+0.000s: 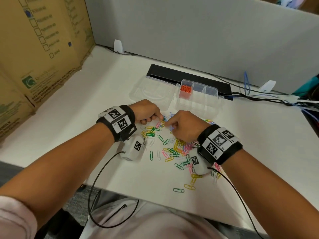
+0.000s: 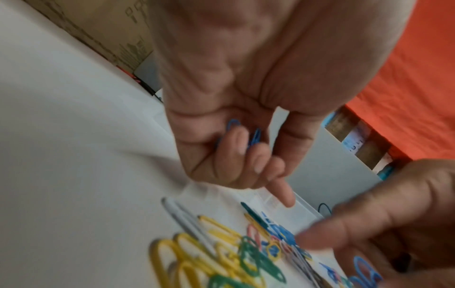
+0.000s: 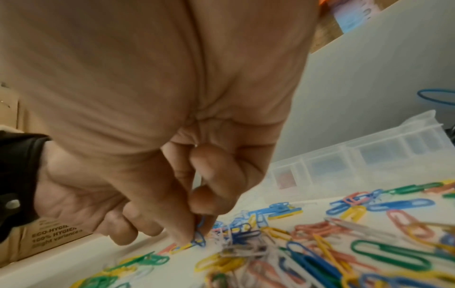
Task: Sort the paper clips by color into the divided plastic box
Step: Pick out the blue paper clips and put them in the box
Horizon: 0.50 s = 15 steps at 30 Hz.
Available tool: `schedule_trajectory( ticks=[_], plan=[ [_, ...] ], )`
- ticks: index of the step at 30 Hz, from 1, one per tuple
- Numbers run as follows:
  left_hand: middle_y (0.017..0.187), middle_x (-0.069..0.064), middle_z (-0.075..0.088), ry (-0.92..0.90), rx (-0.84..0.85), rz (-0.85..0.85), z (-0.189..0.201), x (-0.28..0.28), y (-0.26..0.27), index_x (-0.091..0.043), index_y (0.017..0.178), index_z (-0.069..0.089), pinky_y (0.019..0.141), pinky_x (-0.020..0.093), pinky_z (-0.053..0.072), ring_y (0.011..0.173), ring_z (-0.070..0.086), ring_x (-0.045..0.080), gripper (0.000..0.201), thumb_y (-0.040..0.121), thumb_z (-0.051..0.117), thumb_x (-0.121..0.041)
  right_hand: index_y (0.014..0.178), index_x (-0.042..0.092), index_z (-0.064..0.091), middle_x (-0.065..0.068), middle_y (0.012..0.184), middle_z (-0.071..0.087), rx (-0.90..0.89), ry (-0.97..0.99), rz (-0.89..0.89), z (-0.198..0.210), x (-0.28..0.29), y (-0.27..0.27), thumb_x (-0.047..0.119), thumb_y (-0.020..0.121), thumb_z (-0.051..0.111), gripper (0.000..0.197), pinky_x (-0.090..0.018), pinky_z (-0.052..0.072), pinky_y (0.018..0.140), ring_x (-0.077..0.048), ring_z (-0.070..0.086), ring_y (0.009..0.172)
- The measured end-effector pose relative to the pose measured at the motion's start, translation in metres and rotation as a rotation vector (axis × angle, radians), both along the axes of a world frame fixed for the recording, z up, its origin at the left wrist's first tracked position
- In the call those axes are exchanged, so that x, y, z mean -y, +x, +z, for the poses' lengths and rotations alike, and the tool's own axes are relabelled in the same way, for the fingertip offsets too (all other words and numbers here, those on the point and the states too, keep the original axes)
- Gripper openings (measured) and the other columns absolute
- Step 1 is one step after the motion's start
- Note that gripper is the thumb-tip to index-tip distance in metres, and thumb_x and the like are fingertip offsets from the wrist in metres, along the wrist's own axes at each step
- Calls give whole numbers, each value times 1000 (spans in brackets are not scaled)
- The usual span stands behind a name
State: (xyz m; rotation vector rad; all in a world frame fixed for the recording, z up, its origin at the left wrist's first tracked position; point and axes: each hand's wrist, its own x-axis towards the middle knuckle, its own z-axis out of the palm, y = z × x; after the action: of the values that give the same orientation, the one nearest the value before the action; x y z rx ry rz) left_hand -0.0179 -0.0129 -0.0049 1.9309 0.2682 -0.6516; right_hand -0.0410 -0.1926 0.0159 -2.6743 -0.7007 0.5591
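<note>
Far out to the left, a tall brown cardboard carton (image 1: 34, 54) standing on the white desk (image 1: 82, 107). Then the left hand (image 1: 146, 112), curled shut around a few small blue wire paper clips (image 2: 242, 134) tucked against the palm, index finger poking down at the near edge of the scattered heap of coloured paper clips (image 1: 174, 149) — green, yellow, pink, white and blue, spread mostly below and to the right of that grip. Just right of it, almost touching, the right hand (image 1: 185, 127), thumb and forefinger pinching one blue paper clip (image 3: 199, 232) right at the top of the pile, other fingers folded in. Beyond both grips, well clear of the fingers, the clear divided plastic box (image 1: 198, 100) lying open, lid flat to its left, with orange paper clips (image 1: 185, 88) filling the far-left compartment. Behind that, a long black bar (image 1: 172, 73) against the grey partition (image 1: 207, 31), and off to the right, dark cables (image 1: 269, 98) trailing away.
</note>
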Motion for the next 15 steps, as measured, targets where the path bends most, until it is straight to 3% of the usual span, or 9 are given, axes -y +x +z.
schedule_trajectory(
  ticks=[3,5,7,9,12,15],
  plan=[
    [72,4,53,208,104,-93,0,2,-1,-8,94,71,48,24,35,62,43,17,20,83,71,-25,126,17,68,-2,98,67,-19,-28,21,-2,-6,0,-2,88,54,45,-24,47,82,-15,58,92],
    [85,-2,69,253,188,-156,-3,1,-3,-13,94,77,68,26,51,78,58,14,16,84,72,-23,126,16,69,-4,113,68,-19,-46,16,-6,-6,1,-1,87,54,44,-21,43,84,-17,59,100],
    [93,-7,73,262,214,-205,-4,-1,-8,-19,90,79,87,24,52,92,63,9,10,81,75,-18,119,16,73,-3,115,69,-5,-35,21,-7,-3,1,1,89,55,38,-20,43,83,-15,59,97],
    [91,-9,72,302,220,-251,-4,0,-11,-21,92,79,84,20,48,88,62,6,13,79,78,-18,114,15,75,-1,109,71,3,-26,29,-6,0,-1,2,90,56,33,-21,44,80,-12,57,90],
    [85,-11,69,365,253,-317,-1,7,-11,-20,94,79,79,19,45,79,58,3,18,76,82,-18,106,14,78,-3,96,73,20,-21,23,-7,4,-3,-1,86,57,33,-32,53,82,-20,63,87],
    [94,-5,73,421,268,-372,0,14,-11,-20,91,79,86,23,49,85,60,7,19,73,84,-18,106,19,78,7,85,63,20,-11,10,-9,7,-3,1,85,58,34,-29,52,80,-12,58,82]
  ],
)
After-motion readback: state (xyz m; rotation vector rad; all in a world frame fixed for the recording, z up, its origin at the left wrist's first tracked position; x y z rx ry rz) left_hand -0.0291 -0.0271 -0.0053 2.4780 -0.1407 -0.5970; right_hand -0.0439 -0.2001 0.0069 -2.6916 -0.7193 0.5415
